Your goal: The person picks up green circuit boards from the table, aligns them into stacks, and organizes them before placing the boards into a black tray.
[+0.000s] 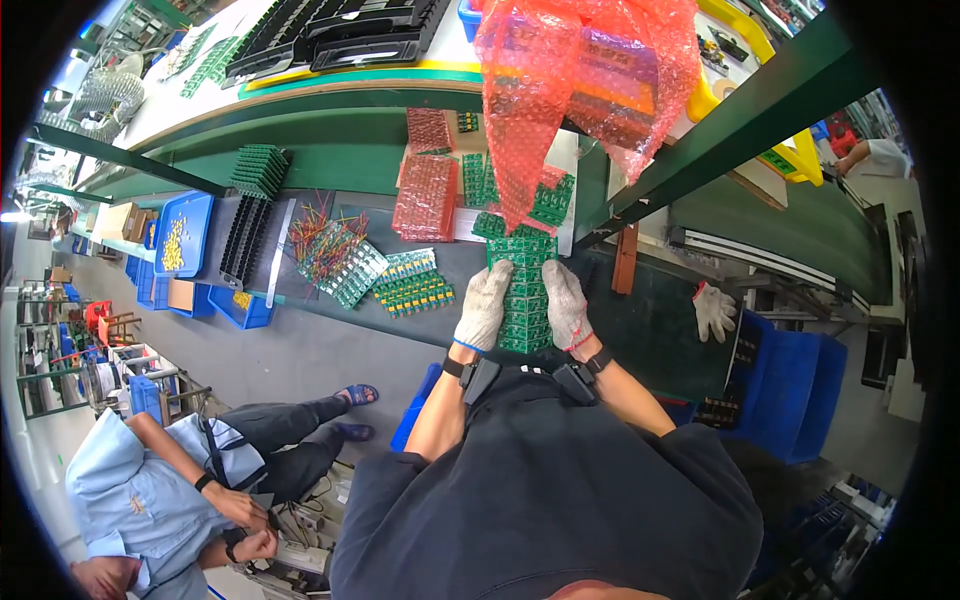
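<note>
A long run of green circuit boards (525,305) lies in front of my body at the bench edge, between my two gloved hands. My left hand (484,308), in a white knit glove, grips its left side with the thumb on top. On the opposite side my right hand (567,305), gloved the same way, holds the right edge. The fingers under the boards are hidden. Red bubble wrap (520,150) hangs down over the far end. Just beyond are more green boards (552,203) and a stack in pink bubble wrap (427,198).
Left of my hands lie boards with yellow parts (413,283) and boards with coloured wires (340,262). A blue tray (184,235) holds small yellow pieces. A loose white glove (714,311) rests at right. A green post (720,130) slants overhead. A co-worker (165,480) is at lower left.
</note>
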Motion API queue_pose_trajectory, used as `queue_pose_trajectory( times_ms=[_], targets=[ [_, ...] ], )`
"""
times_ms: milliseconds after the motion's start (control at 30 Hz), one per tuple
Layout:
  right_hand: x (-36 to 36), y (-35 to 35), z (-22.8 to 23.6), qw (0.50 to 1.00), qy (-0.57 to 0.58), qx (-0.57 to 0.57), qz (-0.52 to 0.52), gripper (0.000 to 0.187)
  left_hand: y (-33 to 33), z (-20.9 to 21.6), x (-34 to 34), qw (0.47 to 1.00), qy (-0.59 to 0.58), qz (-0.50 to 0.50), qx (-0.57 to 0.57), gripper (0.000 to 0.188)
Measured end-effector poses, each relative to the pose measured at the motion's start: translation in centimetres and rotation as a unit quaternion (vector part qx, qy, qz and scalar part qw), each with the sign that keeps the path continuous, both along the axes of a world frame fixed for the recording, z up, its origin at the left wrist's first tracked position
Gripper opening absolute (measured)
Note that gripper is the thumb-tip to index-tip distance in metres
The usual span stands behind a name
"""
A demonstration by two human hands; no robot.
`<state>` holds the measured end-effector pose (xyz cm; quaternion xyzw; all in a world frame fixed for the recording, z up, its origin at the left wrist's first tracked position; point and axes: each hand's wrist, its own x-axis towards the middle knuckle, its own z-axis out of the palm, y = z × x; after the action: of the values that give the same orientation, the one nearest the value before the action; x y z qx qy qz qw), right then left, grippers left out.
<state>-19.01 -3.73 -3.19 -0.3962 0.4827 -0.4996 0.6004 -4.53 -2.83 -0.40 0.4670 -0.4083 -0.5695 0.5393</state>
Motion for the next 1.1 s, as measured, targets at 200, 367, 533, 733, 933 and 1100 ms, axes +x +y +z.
queue_pose_trajectory(
  times_ms=[200, 367, 533, 733, 933, 1100],
  targets=[
    [-0.2, -0.6, 0.9, 0.998, 0.027, -0.041, 0.045, 0.032, 0.0, 0.7, 0.8, 0.993, 0.040, -0.010, 0.108, 0.030],
    [-0.1, -0.9, 3.0, 0.997, 0.037, -0.054, 0.041, 0.031, -0.7, 1.6, 1.2, 0.996, 0.003, -0.014, 0.086, 0.029],
    [-0.6, -1.1, 2.4, 0.990, 0.102, -0.078, 0.060, 0.029, -1.1, 1.6, 1.7, 0.998, 0.002, 0.007, 0.068, 0.029],
    [0.2, -1.3, 2.4, 0.998, 0.030, -0.042, 0.026, 0.026, -1.5, 0.6, 1.9, 0.998, -0.005, -0.010, 0.062, 0.029],
    [0.4, -1.4, 3.2, 0.996, 0.059, -0.064, 0.030, 0.025, -2.2, 2.5, 2.8, 0.992, -0.067, -0.058, 0.086, 0.033],
    [0.8, -1.2, 2.0, 0.999, -0.037, -0.001, -0.004, 0.026, -1.7, 0.1, 2.4, 0.987, -0.161, -0.024, -0.003, 0.037]
  ],
)
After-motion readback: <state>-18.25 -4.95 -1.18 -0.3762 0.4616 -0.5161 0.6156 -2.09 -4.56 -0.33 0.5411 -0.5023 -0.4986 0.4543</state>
